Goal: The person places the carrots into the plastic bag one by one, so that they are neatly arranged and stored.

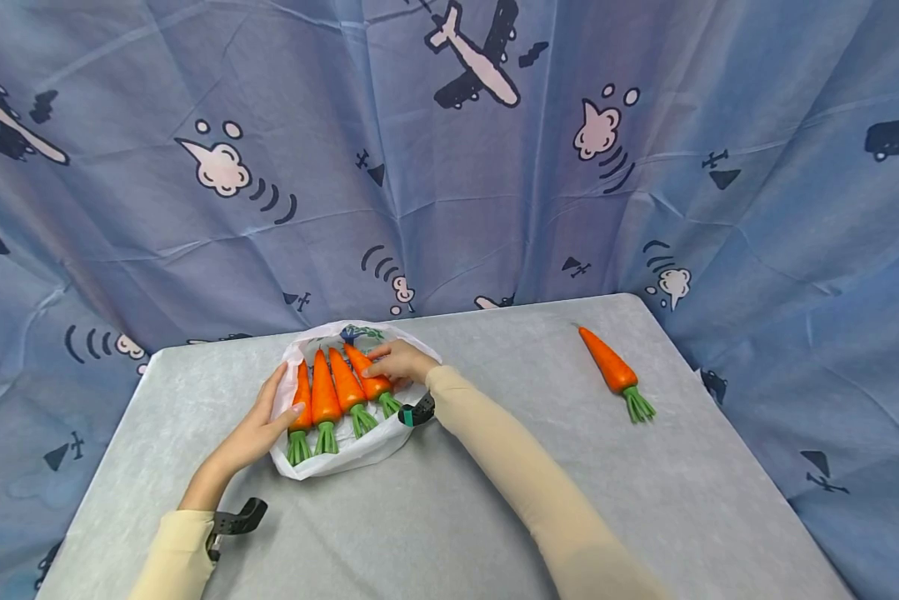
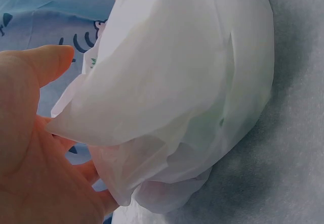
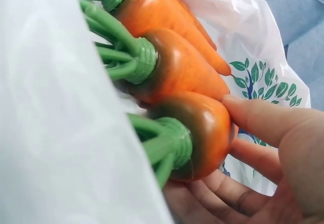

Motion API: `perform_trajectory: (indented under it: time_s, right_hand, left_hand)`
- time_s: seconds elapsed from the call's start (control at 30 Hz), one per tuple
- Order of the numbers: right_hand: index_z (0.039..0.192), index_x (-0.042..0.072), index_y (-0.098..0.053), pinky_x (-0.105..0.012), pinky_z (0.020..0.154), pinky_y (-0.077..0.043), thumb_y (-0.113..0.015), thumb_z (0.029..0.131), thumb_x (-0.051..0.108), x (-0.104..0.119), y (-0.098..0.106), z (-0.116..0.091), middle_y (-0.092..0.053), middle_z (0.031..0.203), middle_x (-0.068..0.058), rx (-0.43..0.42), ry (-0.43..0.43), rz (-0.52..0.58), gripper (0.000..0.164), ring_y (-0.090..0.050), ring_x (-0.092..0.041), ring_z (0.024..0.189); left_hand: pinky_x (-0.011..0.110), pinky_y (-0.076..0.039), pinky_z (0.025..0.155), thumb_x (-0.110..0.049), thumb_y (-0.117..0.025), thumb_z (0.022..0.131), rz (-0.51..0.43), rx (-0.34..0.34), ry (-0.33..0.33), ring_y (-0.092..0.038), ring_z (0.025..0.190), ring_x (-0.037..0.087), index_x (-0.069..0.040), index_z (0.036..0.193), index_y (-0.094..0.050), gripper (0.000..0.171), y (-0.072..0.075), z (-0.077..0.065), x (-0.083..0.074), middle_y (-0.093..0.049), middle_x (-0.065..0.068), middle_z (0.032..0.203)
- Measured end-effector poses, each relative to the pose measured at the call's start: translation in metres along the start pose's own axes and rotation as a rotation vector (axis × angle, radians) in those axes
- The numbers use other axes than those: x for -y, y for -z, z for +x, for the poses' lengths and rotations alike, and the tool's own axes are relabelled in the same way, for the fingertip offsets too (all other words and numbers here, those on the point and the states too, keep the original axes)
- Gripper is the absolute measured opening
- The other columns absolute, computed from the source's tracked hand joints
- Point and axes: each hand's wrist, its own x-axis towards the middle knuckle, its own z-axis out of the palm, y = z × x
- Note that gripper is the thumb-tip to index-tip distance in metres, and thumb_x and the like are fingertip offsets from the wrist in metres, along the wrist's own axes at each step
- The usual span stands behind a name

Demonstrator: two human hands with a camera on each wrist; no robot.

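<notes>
1. My right hand (image 1: 400, 360) curled round the carrot (image 1: 369, 377) at the bag's 3 o'clock side, among four lying on the white bag (image 1: 344, 454)
2. Left hand (image 1: 265, 421) spread, thumb on the 9 o'clock carrot
3. I judged it best to seat it parallel, greens toward 6
4. Spare carrot (image 1: 610, 369) lay well apart at 3

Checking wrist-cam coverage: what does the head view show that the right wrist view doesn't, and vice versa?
Head only: a fifth orange plastic carrot lying alone on the grey table, the left hand at the bag's left edge, and the blue airplane-print backdrop.
Right wrist only: the green leaf print on the bag, up close.
Both: the right hand holding the rightmost bagged carrot in the white plastic bag.
</notes>
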Motion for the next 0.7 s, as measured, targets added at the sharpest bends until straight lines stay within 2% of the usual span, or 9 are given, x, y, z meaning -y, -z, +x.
perform_trajectory:
  time_s: [0.2, 0.5, 0.7]
  right_hand:
    - [0.134, 0.016, -0.063, -0.035, 0.072, -0.061, -0.075, 0.087, 0.026, -0.0018, -0.0017, 0.0010, -0.066, 0.124, -0.013, -0.019, -0.007, 0.029, 0.049, -0.061, -0.017, 0.080]
    - [0.135, 0.018, -0.063, -0.042, 0.081, -0.060, -0.074, 0.088, 0.026, -0.0031, -0.0049, 0.0013, -0.062, 0.130, -0.012, -0.030, -0.016, 0.033, 0.048, -0.058, -0.018, 0.082]
    - [0.135, 0.019, -0.063, -0.041, 0.079, -0.060, -0.074, 0.088, 0.026, -0.0043, -0.0052, 0.0020, -0.062, 0.130, -0.012, -0.031, -0.007, 0.037, 0.048, -0.058, -0.017, 0.081]
  left_hand:
    - [0.074, -0.006, 0.116, -0.028, -0.054, 0.101, -0.005, 0.004, 0.007, -0.001, 0.150, 0.051, -0.014, 0.160, 0.003, 0.083, 0.0005, -0.0001, 0.0004, 0.002, 0.027, 0.164]
    - [0.074, -0.006, 0.116, -0.028, -0.054, 0.101, -0.002, 0.004, 0.010, -0.002, 0.150, 0.051, -0.015, 0.160, 0.003, 0.083, 0.0008, 0.0003, 0.0009, 0.002, 0.027, 0.164]
    - [0.074, -0.007, 0.116, -0.027, -0.055, 0.101, 0.006, 0.002, 0.009, -0.002, 0.150, 0.051, -0.015, 0.160, 0.003, 0.084, 0.0013, 0.0002, 0.0010, 0.002, 0.027, 0.164]
